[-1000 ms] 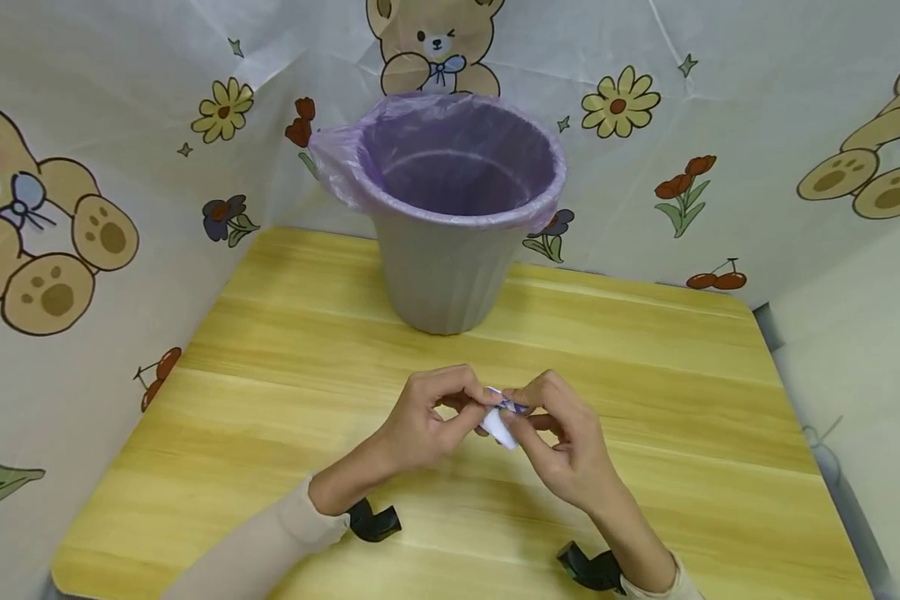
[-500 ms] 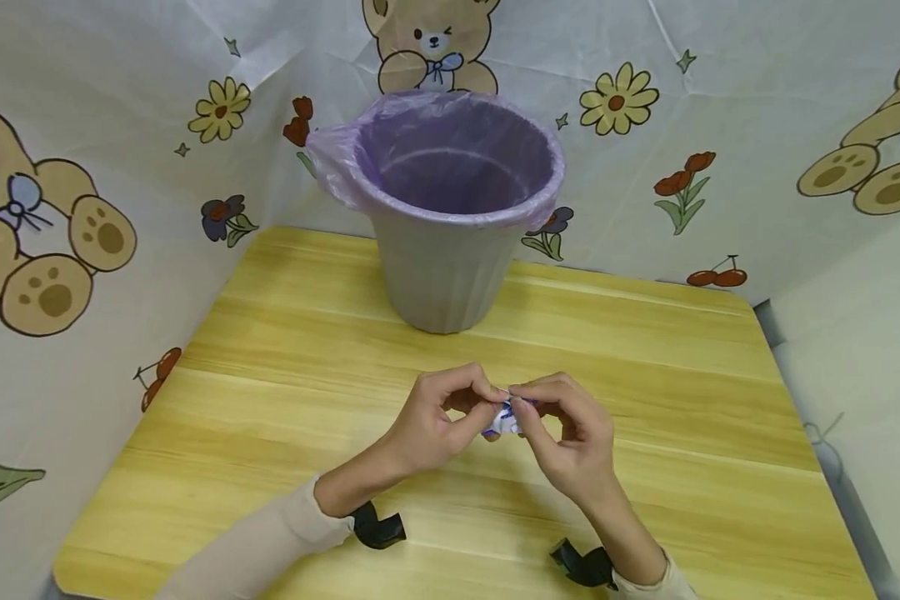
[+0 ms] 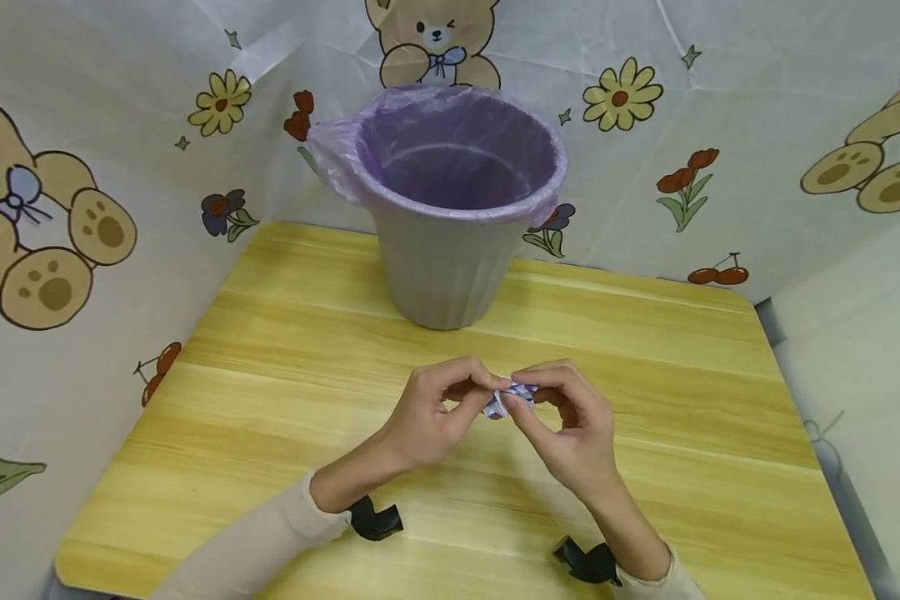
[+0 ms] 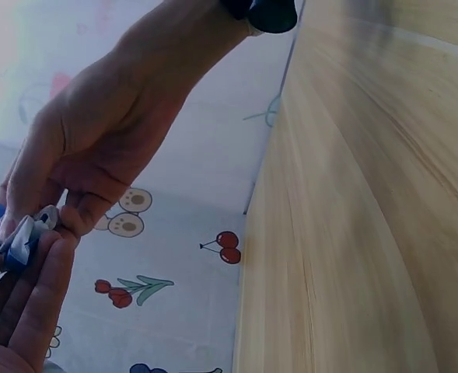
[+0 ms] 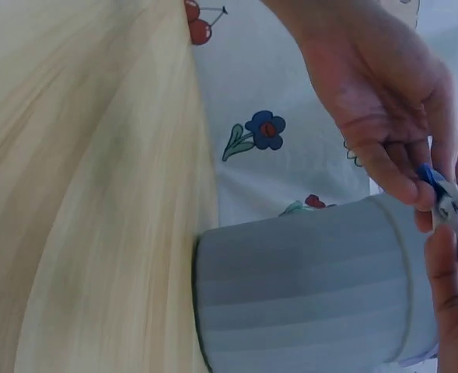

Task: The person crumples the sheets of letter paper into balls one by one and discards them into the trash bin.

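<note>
Between my two hands is a small crumpled white-and-blue wrapper (image 3: 523,393), held over the middle of the table. My left hand (image 3: 431,421) pinches its left end with thumb and forefinger. At the other end, the thumb and forefinger of my right hand (image 3: 579,433) grip it. Folded white and dark-blue parts of the wrapper (image 4: 28,237) show among the fingers in the left wrist view. From the right wrist, the wrapper (image 5: 449,207) appears twisted, partly covered by fingertips of both hands.
A grey bin (image 3: 450,271) stands at the back of the wooden table (image 3: 270,367). A purple plastic bag (image 3: 341,162) lines it and bulges over its left rim. Behind hangs a white curtain (image 3: 540,42) printed with bears and flowers. Black straps sit at both wrists.
The white flap that hung below the fingers has been folded up, so the wrapper is more compact. Both hands stay close together, the fingers shifting on it.
</note>
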`<act>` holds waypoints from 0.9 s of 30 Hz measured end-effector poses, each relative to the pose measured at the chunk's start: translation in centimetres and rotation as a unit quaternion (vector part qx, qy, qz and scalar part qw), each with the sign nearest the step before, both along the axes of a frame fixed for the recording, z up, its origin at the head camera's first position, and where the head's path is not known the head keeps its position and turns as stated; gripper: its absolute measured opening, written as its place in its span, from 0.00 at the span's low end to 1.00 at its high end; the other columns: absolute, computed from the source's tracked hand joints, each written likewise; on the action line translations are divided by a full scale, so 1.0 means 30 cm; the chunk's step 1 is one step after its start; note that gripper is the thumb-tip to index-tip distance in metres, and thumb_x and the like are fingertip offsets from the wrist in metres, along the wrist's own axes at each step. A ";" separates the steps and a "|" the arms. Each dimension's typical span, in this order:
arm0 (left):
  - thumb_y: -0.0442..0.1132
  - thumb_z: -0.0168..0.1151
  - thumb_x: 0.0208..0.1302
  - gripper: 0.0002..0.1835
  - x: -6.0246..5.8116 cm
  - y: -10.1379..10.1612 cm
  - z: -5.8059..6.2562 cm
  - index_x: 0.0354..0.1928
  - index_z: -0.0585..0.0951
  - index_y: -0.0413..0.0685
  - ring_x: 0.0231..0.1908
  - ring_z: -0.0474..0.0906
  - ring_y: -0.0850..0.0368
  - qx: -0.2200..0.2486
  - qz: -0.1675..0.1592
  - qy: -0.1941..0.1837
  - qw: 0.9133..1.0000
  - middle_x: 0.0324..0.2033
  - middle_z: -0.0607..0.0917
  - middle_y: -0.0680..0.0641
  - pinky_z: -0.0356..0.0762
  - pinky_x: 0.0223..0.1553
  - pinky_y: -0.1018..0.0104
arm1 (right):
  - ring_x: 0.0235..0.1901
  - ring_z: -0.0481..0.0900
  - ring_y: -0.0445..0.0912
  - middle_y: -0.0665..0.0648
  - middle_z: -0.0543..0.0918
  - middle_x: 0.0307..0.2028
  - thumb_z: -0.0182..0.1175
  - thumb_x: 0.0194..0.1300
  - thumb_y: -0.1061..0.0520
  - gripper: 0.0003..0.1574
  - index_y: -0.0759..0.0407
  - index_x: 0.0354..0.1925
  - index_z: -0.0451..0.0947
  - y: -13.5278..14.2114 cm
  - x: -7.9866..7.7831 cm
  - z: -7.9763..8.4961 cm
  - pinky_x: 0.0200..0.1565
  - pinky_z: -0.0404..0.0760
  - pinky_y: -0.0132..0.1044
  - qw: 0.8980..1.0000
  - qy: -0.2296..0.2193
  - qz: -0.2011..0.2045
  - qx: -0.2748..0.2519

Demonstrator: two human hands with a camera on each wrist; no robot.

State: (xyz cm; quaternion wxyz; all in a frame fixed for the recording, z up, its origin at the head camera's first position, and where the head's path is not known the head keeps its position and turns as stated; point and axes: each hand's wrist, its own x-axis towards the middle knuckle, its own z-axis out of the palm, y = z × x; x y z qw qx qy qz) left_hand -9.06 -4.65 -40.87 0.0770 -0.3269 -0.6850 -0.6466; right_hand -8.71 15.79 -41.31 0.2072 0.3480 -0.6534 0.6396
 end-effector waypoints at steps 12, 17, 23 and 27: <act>0.29 0.64 0.76 0.01 0.000 -0.026 -0.006 0.45 0.81 0.37 0.38 0.92 0.56 0.079 -0.054 -0.144 0.985 0.43 0.88 0.33 0.94 0.42 0.52 | 0.40 0.89 0.50 0.67 0.88 0.39 0.69 0.73 0.65 0.08 0.71 0.39 0.90 -0.023 -0.024 0.003 0.49 0.88 0.25 0.973 0.187 -0.097 0.090; 0.30 0.64 0.76 0.07 -0.010 -0.034 -0.005 0.49 0.78 0.33 0.41 0.90 0.60 0.103 -0.104 -0.235 0.961 0.43 0.87 0.43 0.92 0.50 0.45 | 0.33 0.87 0.54 0.69 0.86 0.35 0.67 0.75 0.63 0.11 0.70 0.36 0.91 -0.017 -0.027 0.013 0.43 0.90 0.29 0.958 0.245 -0.110 0.100; 0.33 0.63 0.76 0.14 -0.035 -0.064 0.024 0.56 0.80 0.31 0.45 0.91 0.58 0.049 -0.173 -0.335 0.925 0.44 0.89 0.50 0.90 0.59 0.49 | 0.30 0.87 0.53 0.66 0.87 0.33 0.65 0.76 0.66 0.10 0.67 0.37 0.92 0.003 -0.026 0.027 0.39 0.90 0.34 0.929 0.326 -0.109 0.139; 0.32 0.63 0.72 0.17 -0.046 -0.077 0.028 0.56 0.80 0.26 0.44 0.91 0.57 0.030 -0.204 -0.364 0.908 0.42 0.91 0.50 0.91 0.56 0.53 | 0.31 0.87 0.54 0.64 0.89 0.34 0.65 0.74 0.69 0.08 0.67 0.41 0.92 0.010 -0.020 0.033 0.38 0.91 0.36 0.899 0.393 -0.095 0.167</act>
